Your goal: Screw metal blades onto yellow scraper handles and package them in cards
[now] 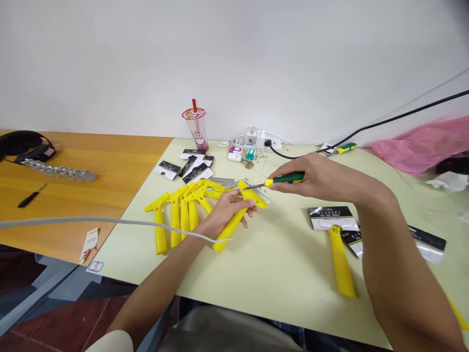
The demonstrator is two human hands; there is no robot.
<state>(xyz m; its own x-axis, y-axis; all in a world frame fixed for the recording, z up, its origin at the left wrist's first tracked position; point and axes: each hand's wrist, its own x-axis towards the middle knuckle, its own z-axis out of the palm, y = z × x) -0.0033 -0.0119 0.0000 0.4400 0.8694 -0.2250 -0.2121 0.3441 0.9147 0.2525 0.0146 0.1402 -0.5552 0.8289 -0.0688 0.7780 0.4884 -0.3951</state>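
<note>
My left hand (229,211) is closed around a yellow scraper (231,230) near its head, with the handle slanting down toward me. A strip of blade shows along the far edge of that head. In my right hand (318,178) is a screwdriver (289,179) with a green and yellow handle. Its shaft points left, and the tip meets the scraper's head; whether it sits in a screw is too small to tell. Left of my left hand, several yellow scrapers (160,225) lie in a row on the pale table. Metal blades (223,182) lie just behind them.
Black-and-white package cards (198,172) lie behind the scrapers, near a drink cup (198,129). A power strip (251,139) stands by the wall. On the right are another yellow handle (342,264), more cards (331,218) and a second screwdriver (346,148). A pale cable (110,221) crosses in front.
</note>
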